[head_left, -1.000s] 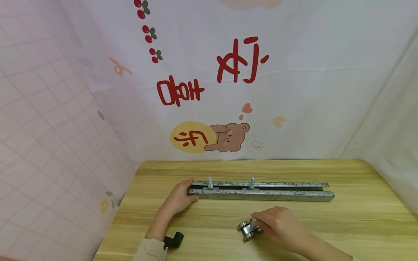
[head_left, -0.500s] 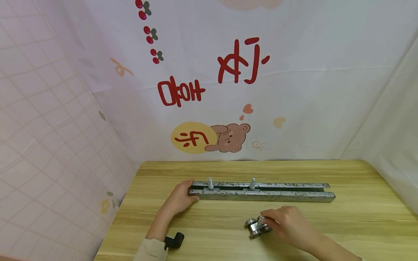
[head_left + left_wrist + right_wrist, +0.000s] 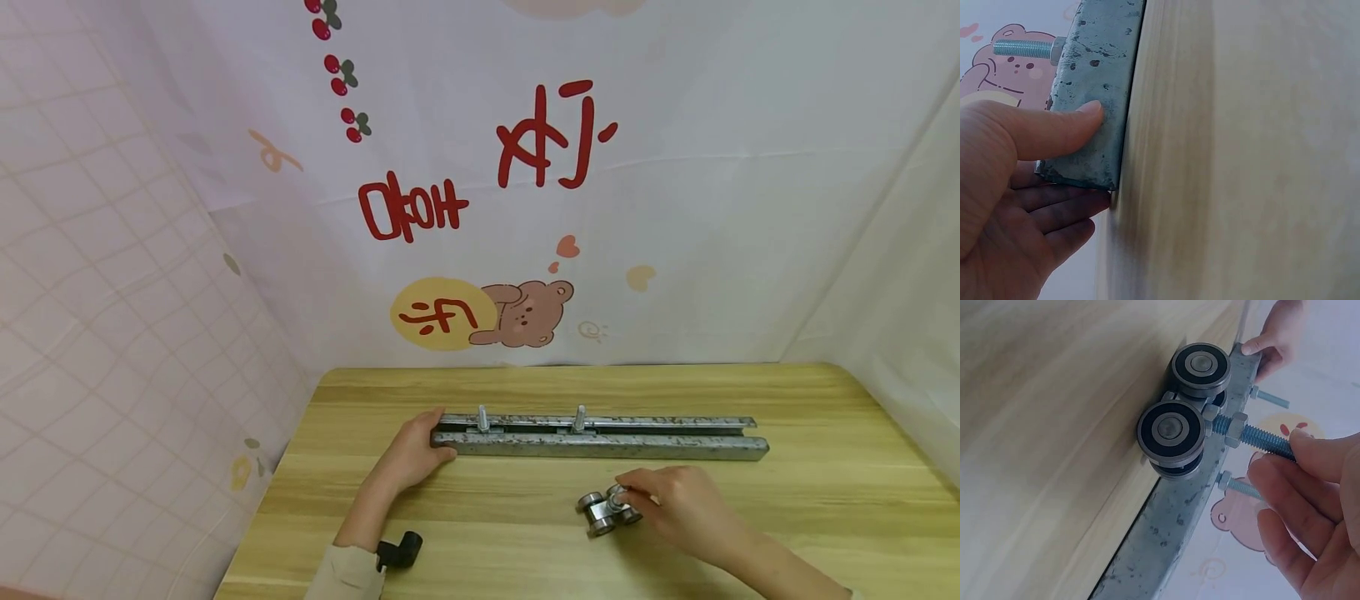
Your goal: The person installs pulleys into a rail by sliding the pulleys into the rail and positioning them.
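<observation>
A galvanised steel track (image 3: 600,447), a slotted channel with dark specks, lies lengthwise across the table. Two threaded bolts (image 3: 580,419) stand up out of its slot. My left hand (image 3: 411,454) grips the track's left end; in the left wrist view its thumb (image 3: 1079,128) lies along the side wall and the other fingers are round the end. In front of the track, my right hand (image 3: 678,508) pinches the threaded stem (image 3: 1266,439) of a four-wheeled trolley roller (image 3: 600,512) between thumb and fingertips. A hex nut (image 3: 1236,430) sits on that stem, and the wheels face the table.
The wooden table (image 3: 480,550) runs back to a white cloth (image 3: 712,250) printed with a bear and red lettering. More cloth hangs at the left and right sides. A black wrist mount (image 3: 401,552) sticks out from the left sleeve (image 3: 347,573).
My right hand has carried the trolley roller to the right and slightly away from me, along the front of the track. The left hand keeps its grip and the track stays in place.
</observation>
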{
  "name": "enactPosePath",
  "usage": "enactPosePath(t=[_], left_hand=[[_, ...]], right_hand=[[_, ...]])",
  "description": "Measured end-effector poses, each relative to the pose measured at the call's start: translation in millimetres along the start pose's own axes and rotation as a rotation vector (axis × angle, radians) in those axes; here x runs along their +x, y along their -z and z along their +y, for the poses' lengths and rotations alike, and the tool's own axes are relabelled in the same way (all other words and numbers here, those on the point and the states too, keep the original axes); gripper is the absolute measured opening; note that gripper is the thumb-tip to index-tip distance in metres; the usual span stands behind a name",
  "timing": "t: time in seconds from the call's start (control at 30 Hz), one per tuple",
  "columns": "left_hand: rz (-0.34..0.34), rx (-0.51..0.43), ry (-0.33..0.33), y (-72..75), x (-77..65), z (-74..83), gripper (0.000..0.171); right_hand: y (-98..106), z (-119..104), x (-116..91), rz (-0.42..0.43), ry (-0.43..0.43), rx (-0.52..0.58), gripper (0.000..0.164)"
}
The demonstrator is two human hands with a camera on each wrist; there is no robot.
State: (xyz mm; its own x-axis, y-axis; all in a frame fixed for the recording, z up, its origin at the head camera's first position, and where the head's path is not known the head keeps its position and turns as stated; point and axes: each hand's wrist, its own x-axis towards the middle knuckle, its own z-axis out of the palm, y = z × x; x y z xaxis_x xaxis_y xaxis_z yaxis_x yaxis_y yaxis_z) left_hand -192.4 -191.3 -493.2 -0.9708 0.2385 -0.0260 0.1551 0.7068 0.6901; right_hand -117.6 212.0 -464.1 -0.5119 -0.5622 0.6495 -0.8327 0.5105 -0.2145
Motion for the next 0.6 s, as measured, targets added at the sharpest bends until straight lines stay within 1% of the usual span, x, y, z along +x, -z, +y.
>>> enactPosePath(t=[0.1, 0.2, 0.27, 0.4, 0.47, 0.5, 0.57, 0.6], left_hand=[[0.003, 0.0, 0.0, -0.1, -0.1, -0.1, 0.079], [0.002, -0.002, 0.0, -0.3, -0.4, -0.3, 0.079], [0.002, -0.002, 0.002, -0.6, -0.6, -0.7, 0.079], [0.004, -0.002, -0.005, -0.5, -0.1, -1.2, 0.079], [0.008, -0.002, -0.012, -0.3, 0.3, -1.2, 0.078], [0.008, -0.002, -0.015, -0.2, 0.5, -1.2, 0.078], [0.008, -0.003, -0.015, -0.2, 0.8, -1.3, 0.078], [0.008, -0.003, -0.015, -0.2, 0.8, -1.3, 0.078]], right_hand=[[2.5, 2.1, -2.8, -0.002, -0.021, -0.011, 0.011], [4.9, 4.4, -6.1, 0.002, -0.039, -0.031, 0.01], [6.4, 6.2, -8.5, 0.006, -0.051, -0.039, 0.012], [9.3, 10.4, -12.6, 0.024, -0.064, -0.057, 0.024], [11.0, 12.5, -14.4, 0.031, -0.067, -0.06, 0.024], [12.0, 13.4, -15.2, 0.032, -0.067, -0.062, 0.022], [14.2, 14.9, -16.6, 0.03, -0.074, -0.06, 0.012], [15.3, 15.5, -17.3, 0.03, -0.077, -0.063, 0.011]])
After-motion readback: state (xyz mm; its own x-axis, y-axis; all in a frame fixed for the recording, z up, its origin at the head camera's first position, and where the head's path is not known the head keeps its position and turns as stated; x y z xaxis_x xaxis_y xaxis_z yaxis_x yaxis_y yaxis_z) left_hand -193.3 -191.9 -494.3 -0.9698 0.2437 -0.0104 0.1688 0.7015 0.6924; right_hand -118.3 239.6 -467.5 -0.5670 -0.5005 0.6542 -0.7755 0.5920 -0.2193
